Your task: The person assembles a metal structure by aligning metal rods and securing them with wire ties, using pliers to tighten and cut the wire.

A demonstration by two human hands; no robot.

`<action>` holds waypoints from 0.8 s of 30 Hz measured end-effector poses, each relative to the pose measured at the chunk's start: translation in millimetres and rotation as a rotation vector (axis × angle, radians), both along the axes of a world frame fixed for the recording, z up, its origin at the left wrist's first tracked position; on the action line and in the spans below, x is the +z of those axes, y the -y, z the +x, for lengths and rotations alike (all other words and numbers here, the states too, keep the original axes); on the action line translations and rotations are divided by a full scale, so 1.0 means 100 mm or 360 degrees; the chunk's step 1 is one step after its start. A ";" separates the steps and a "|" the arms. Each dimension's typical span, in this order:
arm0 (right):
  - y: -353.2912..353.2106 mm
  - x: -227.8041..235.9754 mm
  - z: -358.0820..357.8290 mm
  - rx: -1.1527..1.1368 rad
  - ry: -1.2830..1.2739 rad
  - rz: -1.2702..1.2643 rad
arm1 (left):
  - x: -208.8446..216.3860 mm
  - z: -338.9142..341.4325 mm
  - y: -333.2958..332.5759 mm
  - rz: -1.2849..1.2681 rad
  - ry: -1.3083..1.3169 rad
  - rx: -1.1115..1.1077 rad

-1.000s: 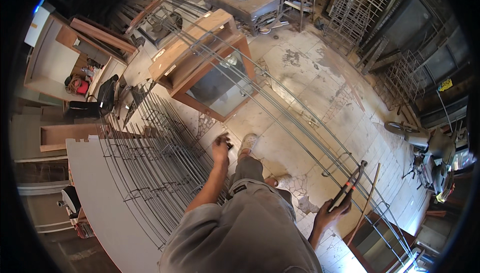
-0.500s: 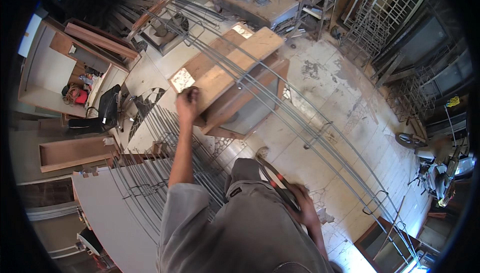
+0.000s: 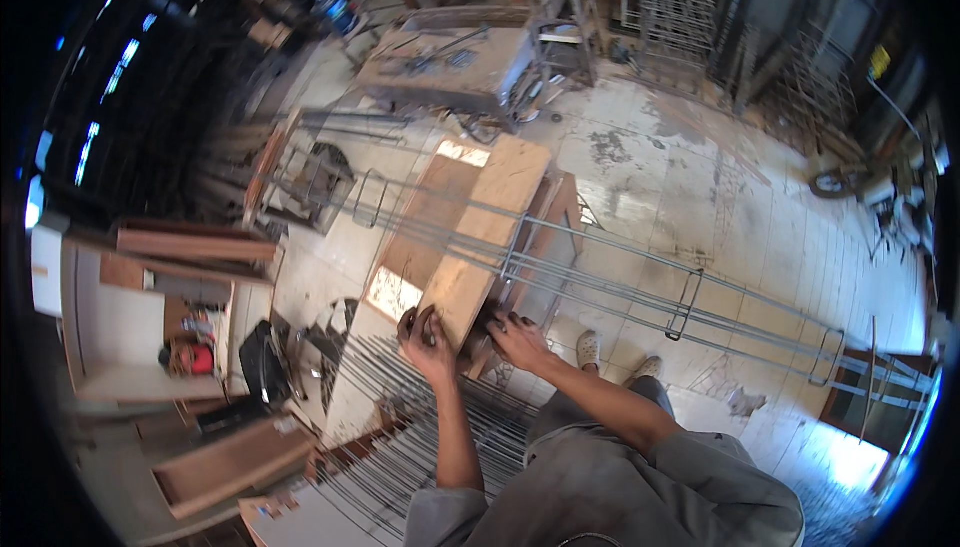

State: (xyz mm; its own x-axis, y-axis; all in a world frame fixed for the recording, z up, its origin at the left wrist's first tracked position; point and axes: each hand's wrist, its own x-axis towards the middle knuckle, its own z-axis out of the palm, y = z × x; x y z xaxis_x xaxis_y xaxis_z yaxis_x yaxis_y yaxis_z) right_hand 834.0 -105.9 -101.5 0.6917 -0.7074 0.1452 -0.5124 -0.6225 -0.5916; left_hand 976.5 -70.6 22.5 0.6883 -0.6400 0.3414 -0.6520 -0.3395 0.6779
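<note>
On the near side of the wooden cabinet lay many thin steel bars. At the cabinet's near end, the left hand was half curled and the right hand bent, fingers partly spread; shadow seemed to hide whether either gripped anything. A long steel-rod cage crossed the cabinet. Beyond the cabinet stood a dusty table.

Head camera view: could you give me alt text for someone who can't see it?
A person's left hand and right hand are close together at the near end of a wooden cabinet in a cluttered workshop. A long frame of metal rods stretches across the cabinet, and more rods lie beneath the left forearm.
</note>
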 end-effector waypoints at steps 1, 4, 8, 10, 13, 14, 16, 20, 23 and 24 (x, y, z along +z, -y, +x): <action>0.03 0.04 0.08 0.0068 -0.0081 0.0156 | 0.04 0.00 0.04 0.0043 0.0043 -0.0016; 0.16 0.10 0.10 0.0167 -0.0192 0.0348 | -0.12 0.09 0.00 -0.0073 0.0167 -0.0159; 0.08 0.01 -0.14 0.0095 -0.0031 0.0254 | -0.27 0.13 -0.02 0.0074 0.0076 0.0012; 0.01 0.10 -0.49 0.0008 -0.0019 0.0207 | -0.29 0.12 0.02 0.0153 0.0167 -0.0069; -0.24 0.09 -1.21 -0.0030 -0.0076 0.0326 | -0.24 0.03 -0.13 -0.0235 0.0109 -0.0138; -0.37 0.10 -1.49 -0.0051 -0.0073 0.0371 | -0.27 0.12 -0.16 -0.0386 0.0196 -0.0100; -0.74 -0.36 -2.16 -0.0209 -0.0144 0.0542 | -0.44 0.43 -0.14 -0.0606 0.0406 -0.0106; -1.99 -1.28 -3.95 -0.1228 0.0028 0.0908 | -0.85 -0.64 -0.12 -0.0432 0.0389 -0.0786; -3.01 -1.39 -5.34 -0.2073 -0.0057 0.1409 | -1.39 -1.94 -0.55 -0.0128 0.0393 -0.1304; -3.32 -1.34 -5.70 -0.2348 -0.0003 0.1358 | -1.49 -2.31 -0.71 0.0135 0.0324 -0.1534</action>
